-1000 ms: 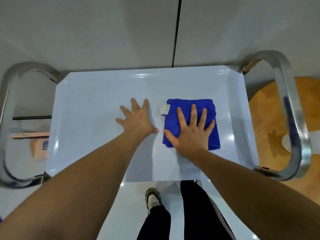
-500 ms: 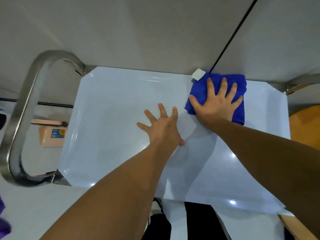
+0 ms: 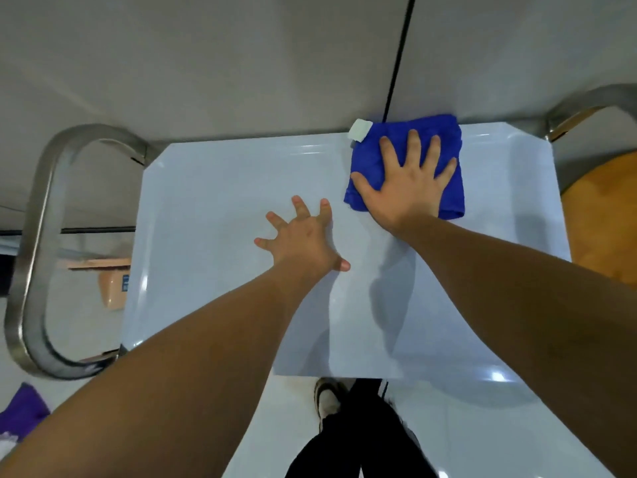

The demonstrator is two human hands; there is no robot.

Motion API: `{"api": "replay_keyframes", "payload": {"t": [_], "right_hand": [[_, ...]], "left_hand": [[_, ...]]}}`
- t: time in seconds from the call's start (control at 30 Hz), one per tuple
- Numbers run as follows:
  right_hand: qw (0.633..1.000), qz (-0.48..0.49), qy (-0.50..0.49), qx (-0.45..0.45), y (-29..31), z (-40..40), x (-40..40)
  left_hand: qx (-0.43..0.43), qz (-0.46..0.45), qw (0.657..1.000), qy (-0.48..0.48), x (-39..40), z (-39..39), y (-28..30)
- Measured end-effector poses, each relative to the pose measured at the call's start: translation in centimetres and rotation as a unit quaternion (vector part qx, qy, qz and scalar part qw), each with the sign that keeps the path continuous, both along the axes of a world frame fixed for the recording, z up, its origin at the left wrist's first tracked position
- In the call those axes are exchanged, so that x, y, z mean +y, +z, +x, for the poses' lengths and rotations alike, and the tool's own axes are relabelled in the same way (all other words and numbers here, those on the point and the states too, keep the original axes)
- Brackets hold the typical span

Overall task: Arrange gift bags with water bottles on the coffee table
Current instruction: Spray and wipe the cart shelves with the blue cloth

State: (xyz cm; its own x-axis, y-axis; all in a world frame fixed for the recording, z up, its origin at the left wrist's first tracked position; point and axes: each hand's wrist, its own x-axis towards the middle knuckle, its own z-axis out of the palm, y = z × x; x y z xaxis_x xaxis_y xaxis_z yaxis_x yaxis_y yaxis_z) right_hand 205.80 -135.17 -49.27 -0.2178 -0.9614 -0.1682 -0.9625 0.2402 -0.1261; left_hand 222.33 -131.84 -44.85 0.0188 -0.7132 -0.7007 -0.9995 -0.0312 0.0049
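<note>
Coffee table (image 3: 213, 257), white top: right hand (image 3: 406, 188), fingers straight and spread, presses a blue cloth (image 3: 368, 157), now moved from table centre to its far edge; left hand (image 3: 303, 239) rests flat mid-table; wiping continues; no gift bags or bottles visible.

I've got a single view here, the head camera, riding high on the person and looking almost straight down over the white coffee table (image 3: 224, 208). It faces forward and down, towards the grey wall (image 3: 241, 63) just past the table's far edge. It sits close: both forearms stretch in from the bottom corners, and the wide lens bows the metal leg loop (image 3: 32, 257) at left. No second view to overlap.
</note>
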Motion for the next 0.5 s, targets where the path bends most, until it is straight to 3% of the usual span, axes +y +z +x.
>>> {"api": "replay_keyframes", "payload": {"t": [0.23, 0.5], "right_hand": [[0.999, 0.005, 0.048, -0.017, 0.1, 0.0, 8.9], [0.998, 0.000, -0.022, -0.052, 0.9, 3.8, 18.8]], "left_hand": [[-0.006, -0.017, 1.000, -0.007, 0.4, 0.0, 0.3], [0.023, -0.027, 0.996, -0.086, 0.4, 1.9, -0.2]]}}
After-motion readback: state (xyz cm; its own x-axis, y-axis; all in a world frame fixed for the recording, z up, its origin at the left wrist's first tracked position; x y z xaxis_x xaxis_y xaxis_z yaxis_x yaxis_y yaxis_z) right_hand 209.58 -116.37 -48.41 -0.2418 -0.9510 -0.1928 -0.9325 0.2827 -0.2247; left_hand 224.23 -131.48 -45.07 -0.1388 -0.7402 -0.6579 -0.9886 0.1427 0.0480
